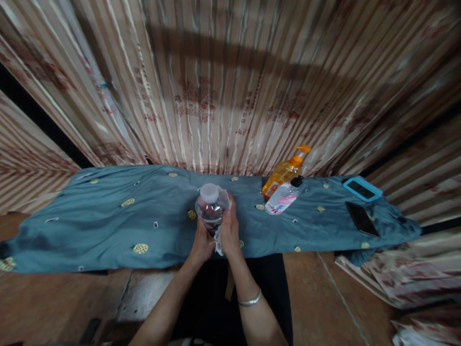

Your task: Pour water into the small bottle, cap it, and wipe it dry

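Observation:
A clear plastic bottle with a white cap point(209, 204) stands upright over the blue cloth point(108, 221). My left hand point(201, 244) grips its lower part from below. My right hand point(229, 226) presses a white wipe point(220, 240) against the bottle's right side. A silver bangle point(250, 301) circles my right wrist.
An orange pump bottle point(284, 172) and a small clear bottle with a black cap point(283, 199) stand to the right. Farther right lie a phone in a light-blue case point(362, 188) and a dark phone point(362, 218). A striped curtain point(230, 86) hangs behind. The floor is brown tile.

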`<state>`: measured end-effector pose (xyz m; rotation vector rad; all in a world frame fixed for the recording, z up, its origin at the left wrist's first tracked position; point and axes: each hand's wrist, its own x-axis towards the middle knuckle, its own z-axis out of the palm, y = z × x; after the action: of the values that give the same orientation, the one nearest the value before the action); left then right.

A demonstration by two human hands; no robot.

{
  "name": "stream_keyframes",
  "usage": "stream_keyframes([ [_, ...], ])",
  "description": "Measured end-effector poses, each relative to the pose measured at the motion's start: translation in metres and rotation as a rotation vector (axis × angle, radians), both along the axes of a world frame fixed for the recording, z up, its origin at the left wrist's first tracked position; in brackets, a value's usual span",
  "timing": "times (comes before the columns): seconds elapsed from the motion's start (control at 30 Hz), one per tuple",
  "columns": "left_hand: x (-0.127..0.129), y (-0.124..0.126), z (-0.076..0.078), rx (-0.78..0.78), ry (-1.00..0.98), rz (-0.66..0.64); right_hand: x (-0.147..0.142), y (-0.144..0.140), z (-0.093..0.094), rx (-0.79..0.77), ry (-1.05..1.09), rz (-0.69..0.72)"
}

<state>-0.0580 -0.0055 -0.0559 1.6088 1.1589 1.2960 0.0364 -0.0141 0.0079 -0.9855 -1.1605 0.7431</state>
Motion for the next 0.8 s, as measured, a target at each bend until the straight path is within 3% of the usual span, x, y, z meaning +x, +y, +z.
stream_keyframes([
  [0.13, -0.006, -0.005, -0.006, -0.062, 0.050, -0.042, 0.004, 0.003, -0.051, -0.153, 0.118, -0.013],
  [0.2, -0.009, -0.005, -0.010, -0.061, 0.077, -0.024, 0.006, 0.006, -0.065, -0.201, 0.184, -0.035],
  [0.27, -0.011, -0.003, -0.012, -0.063, 0.093, -0.002, 0.007, 0.008, -0.067, -0.215, 0.232, -0.050],
  [0.37, -0.014, 0.000, -0.010, -0.032, 0.114, 0.043, 0.007, 0.007, -0.048, -0.204, 0.278, -0.067],
  [0.53, -0.012, 0.004, -0.001, 0.030, 0.154, 0.110, 0.011, 0.000, 0.011, -0.135, 0.263, -0.047],
  [0.63, -0.007, 0.005, 0.001, 0.022, 0.146, 0.143, 0.012, 0.001, 0.035, -0.069, 0.171, -0.031],
  [0.7, -0.005, 0.005, -0.001, 0.021, 0.120, 0.137, 0.011, 0.004, 0.039, -0.033, 0.112, -0.031],
  [0.8, -0.003, 0.003, -0.008, 0.005, 0.058, 0.132, 0.005, 0.011, 0.024, -0.043, 0.105, -0.049],
])
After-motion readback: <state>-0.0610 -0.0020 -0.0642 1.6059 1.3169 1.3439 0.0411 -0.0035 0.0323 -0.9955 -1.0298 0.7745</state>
